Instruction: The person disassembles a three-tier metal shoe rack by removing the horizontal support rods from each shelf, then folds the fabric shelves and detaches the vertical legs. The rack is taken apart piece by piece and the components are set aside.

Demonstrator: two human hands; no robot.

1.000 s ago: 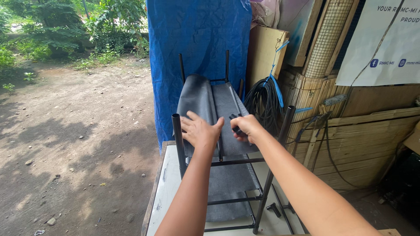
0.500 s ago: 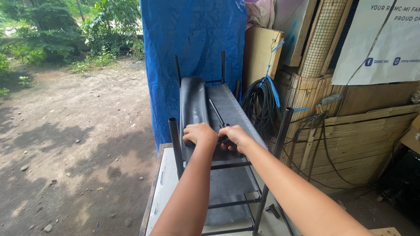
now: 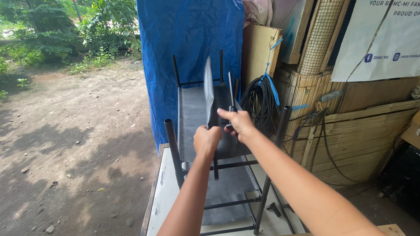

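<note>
A grey fabric panel (image 3: pixel 208 89) stands on edge, lifted upright above the middle of a black tube rack frame (image 3: pixel 227 166) that lies on a white table (image 3: pixel 162 199). The left hand (image 3: pixel 207 140) is closed in a fist around the panel's lower end, and the right hand (image 3: pixel 236 122), just beside it, pinches a thin black rod (image 3: pixel 231 94) that rises along the panel's right side. Below the hands, more grey fabric is stretched flat between the frame's rails. The frame's far posts end close against a hanging blue tarp (image 3: pixel 188 48), leaving little room behind. To the right, a coil of black cable (image 3: pixel 261 102) and bamboo slat panels (image 3: pixel 350 140) crowd near the frame's right post. To the left of the table edge lies open dirt ground (image 3: pixel 74 144).
</note>
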